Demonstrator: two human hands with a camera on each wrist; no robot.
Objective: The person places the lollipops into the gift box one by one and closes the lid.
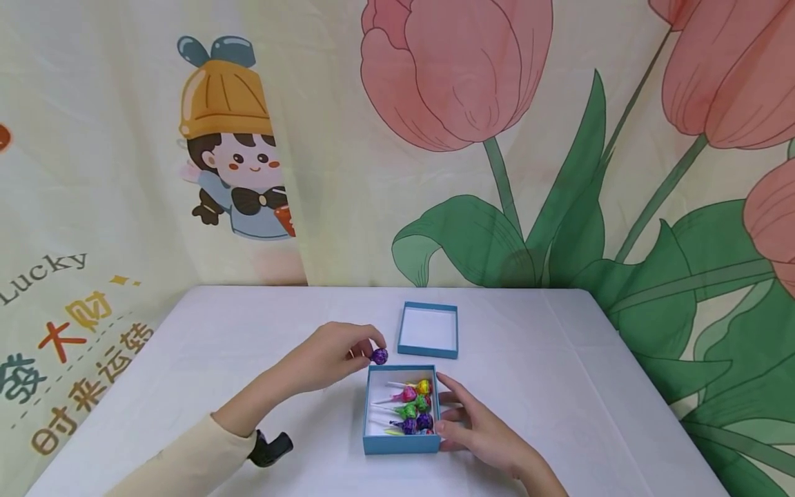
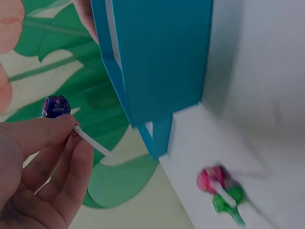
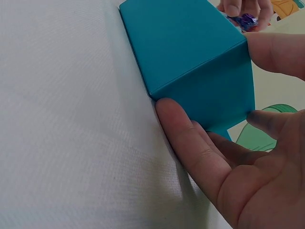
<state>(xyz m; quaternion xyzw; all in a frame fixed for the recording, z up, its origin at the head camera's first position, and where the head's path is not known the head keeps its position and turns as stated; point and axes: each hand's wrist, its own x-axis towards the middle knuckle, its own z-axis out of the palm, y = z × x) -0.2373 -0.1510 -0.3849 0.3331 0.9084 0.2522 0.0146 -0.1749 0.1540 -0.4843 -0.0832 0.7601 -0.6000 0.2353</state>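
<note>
My left hand (image 1: 338, 355) pinches a purple-wrapped lollipop (image 1: 379, 356) between thumb and fingers, just beyond the far left corner of a blue box (image 1: 401, 446). Its white stick points away from the fingertips in the left wrist view. Inside the box lie several lollipops with yellow, pink, green and purple heads, such as a pink one (image 1: 408, 394). My right hand (image 1: 475, 424) rests against the box's right side, fingers spread along the blue wall and thumb at the rim. In the right wrist view, one fingertip (image 3: 171, 112) touches low on the wall, near the table.
A blue-edged lid (image 1: 428, 328) with its white inside up lies behind the box. A pink lollipop (image 2: 211, 179) and a green lollipop (image 2: 228, 199) lie on the white table in the left wrist view. A black device (image 1: 271, 449) sits at my left sleeve.
</note>
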